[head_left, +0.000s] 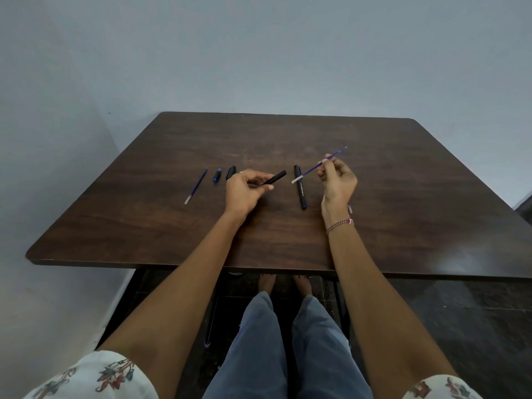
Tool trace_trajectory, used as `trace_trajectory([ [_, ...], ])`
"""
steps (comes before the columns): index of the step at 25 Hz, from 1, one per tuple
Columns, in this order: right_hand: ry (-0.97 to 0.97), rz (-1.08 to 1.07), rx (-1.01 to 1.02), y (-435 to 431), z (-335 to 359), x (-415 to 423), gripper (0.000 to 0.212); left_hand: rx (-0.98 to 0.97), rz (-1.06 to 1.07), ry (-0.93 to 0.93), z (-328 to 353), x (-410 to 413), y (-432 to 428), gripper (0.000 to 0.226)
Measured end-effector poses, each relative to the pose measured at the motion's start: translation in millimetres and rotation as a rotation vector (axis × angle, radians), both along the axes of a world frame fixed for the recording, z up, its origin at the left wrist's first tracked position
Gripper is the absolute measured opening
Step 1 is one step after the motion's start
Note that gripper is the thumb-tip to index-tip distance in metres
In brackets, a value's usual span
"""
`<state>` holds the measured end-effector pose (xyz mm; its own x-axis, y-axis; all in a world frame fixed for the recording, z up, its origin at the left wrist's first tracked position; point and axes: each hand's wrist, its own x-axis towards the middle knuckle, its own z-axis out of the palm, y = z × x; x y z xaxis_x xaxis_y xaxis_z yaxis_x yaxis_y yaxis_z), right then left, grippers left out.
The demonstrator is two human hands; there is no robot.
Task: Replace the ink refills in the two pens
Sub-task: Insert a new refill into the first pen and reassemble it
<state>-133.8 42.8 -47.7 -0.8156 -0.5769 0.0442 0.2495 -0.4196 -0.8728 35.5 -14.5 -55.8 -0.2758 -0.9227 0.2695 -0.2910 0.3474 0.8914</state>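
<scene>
Refills are seen in two places: one thin blue refill [318, 165] is pinched between the fingertips of the right hand [337, 180] and held slantwise above the table, its white end pointing toward the left hand and its tip rising away to the right; a spare refill [196, 185] lies flat on the wood at the far left of the row. A black barrel [275, 177] is gripped by the closed fingers of the left hand [244, 191], its free end aimed at the white end of the held refill, with a small gap left between them. A whole black pen [299, 186] is laid on the table between the two hands, under the held refill. Just beyond the left hand a black cap [231, 172] is set down, and beside it a small blue piece [217, 175]. A thread bracelet [340, 225] is worn on the right wrist. The table [288, 240] is dark brown wood grain with rounded corners, and is pushed up against a plain pale grey wall [259, 53]. Beneath the near edge a dark floor [460, 326] is seen, along with grey trousers and bare feet.
</scene>
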Motion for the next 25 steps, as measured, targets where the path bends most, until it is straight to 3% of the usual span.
trace_trajectory([
  [6,-0.024,-0.003,-0.100,1.7,1.8,-1.4,0.012,-0.014,-0.004,-0.039,-0.4,-0.6,-0.8,0.029],
  [25,0.000,0.038,-0.128,4.6,2.8,2.4,0.013,-0.004,-0.026,-0.064,-0.9,-0.9,-0.7,0.030],
])
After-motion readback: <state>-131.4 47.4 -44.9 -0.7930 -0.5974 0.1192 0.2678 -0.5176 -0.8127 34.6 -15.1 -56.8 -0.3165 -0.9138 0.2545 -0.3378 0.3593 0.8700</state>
